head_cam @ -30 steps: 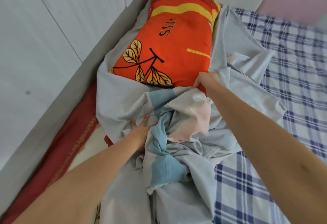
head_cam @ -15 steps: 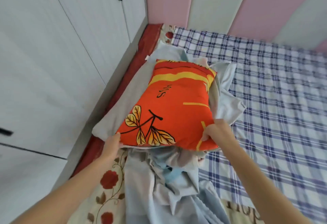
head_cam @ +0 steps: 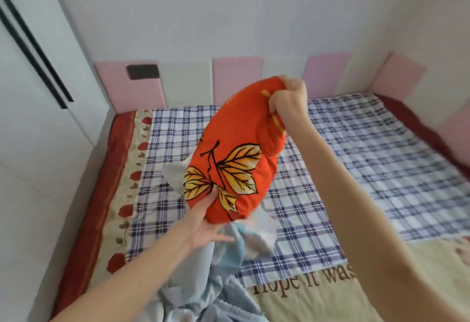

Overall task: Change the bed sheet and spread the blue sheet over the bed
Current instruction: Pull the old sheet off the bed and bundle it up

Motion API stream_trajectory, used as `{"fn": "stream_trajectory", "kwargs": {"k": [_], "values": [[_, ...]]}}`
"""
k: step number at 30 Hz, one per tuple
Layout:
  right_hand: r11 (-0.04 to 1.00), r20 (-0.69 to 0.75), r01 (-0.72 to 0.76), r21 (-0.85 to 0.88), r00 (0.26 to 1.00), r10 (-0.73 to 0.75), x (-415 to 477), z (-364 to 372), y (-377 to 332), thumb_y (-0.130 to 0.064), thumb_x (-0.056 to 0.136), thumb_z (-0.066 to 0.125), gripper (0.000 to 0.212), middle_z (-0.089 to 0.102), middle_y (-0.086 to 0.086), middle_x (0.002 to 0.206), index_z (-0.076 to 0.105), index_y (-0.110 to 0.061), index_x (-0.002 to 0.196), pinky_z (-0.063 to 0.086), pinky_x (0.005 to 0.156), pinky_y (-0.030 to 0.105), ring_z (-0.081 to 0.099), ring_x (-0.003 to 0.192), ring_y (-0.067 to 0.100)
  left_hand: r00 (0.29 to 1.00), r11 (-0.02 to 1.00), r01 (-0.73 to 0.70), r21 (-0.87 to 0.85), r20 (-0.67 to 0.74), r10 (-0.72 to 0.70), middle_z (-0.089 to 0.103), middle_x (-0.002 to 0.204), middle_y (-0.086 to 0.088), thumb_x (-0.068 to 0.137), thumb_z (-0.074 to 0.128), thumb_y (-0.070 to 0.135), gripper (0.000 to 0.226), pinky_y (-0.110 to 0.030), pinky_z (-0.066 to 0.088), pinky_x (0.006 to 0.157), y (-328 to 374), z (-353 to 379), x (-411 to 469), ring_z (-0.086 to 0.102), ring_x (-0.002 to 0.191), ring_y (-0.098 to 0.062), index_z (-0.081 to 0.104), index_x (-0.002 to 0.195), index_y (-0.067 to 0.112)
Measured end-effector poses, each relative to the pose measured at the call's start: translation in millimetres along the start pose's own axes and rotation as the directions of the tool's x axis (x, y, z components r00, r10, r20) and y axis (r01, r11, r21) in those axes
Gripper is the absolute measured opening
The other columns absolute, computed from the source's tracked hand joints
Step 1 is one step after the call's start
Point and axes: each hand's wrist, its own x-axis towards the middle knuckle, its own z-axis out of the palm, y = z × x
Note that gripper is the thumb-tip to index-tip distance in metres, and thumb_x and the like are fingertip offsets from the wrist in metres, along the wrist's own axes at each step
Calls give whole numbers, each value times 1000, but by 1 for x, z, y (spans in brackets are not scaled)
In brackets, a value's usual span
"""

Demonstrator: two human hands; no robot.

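Item, orange pillow, printed with yellow leaves: held up in the air over the bed, tilted, its upper end to the right. Item, my right hand: clenched round the pillow's top corner, bunching the cloth. Item, my left hand: under the pillow's lower end, thumb laid on the leaf print, fingers fairly straight beneath it, supporting rather than gripping. Item, blue sheet: crumpled in a heap on the near part of the bed, directly below the pillow and my left hand, not spread out. Item, checked sheet: blue and white, lying flat over most of the mattress, with the heap partly on top of it. Item, cream cover with brown lettering: at the near right, beside the heap. Item, white wardrobe: against the bed's left side. Item, pink padded panels: along the wall at the head of the bed.
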Motion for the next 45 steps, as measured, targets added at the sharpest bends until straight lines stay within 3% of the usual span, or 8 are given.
{"fn": "stream_trajectory", "kwargs": {"k": [4,9,15,26,31,34,40,45], "values": [[990,-461,110,-93,876,-141,2,-94,55,-3,48,41,24,53,-12,49,55,-22,55,38,56,27,50,53,13,996,948,-87,307,26,83,37,147,5,44,85,61,121,-66,14,107,-30,72,51,23,141,-23,28,146,31],[784,-836,-606,-134,495,239,-40,-169,215,-5,77,59,30,59,11,113,56,-9,106,32,93,31,51,112,32,989,415,-125,901,79,126,41,142,-7,94,57,12,57,-20,37,95,-77,70,114,46,123,-21,31,144,9],[529,-299,-657,-537,735,609,-150,-125,369,-13,80,69,67,43,12,137,35,-10,138,39,96,37,44,126,31,981,81,1,997,-17,195,49,138,-10,83,66,19,54,-29,39,100,-124,-37,129,49,123,-24,49,134,10],[689,414,-199,-696,673,613,-137,112,441,-60,45,86,155,-13,4,159,-30,-28,143,11,117,52,-4,146,29,833,325,112,939,-267,484,54,118,-11,83,67,1,43,-24,37,87,-188,-231,79,50,106,-21,54,123,6],[723,547,-447,-527,472,691,-163,214,447,-18,92,59,56,48,16,136,35,-6,142,39,97,29,46,125,31,755,521,87,849,-398,521,48,135,-5,79,67,44,69,-28,33,102,-220,-281,52,41,128,-20,45,135,9],[752,620,-225,-619,448,644,-236,228,424,-19,100,42,35,54,21,126,50,2,126,37,89,32,48,103,20,630,590,15,807,-466,622,32,146,-8,71,73,55,92,-31,30,103,-225,-283,29,31,135,-22,29,144,21],[746,746,32,-666,-3,666,-315,153,374,-27,92,40,35,59,14,117,54,-6,116,42,94,37,54,102,26,590,777,277,565,-738,326,-8,158,-10,62,81,51,123,-51,22,113,-232,-254,33,4,145,-32,-5,149,39],[792,724,249,-557,-321,610,-342,68,332,-29,92,45,26,53,9,76,51,-8,78,38,66,24,43,70,16,718,938,174,300,-691,87,37,145,-2,66,86,24,111,-24,36,98,-275,-199,58,45,126,-20,13,150,20]]}}
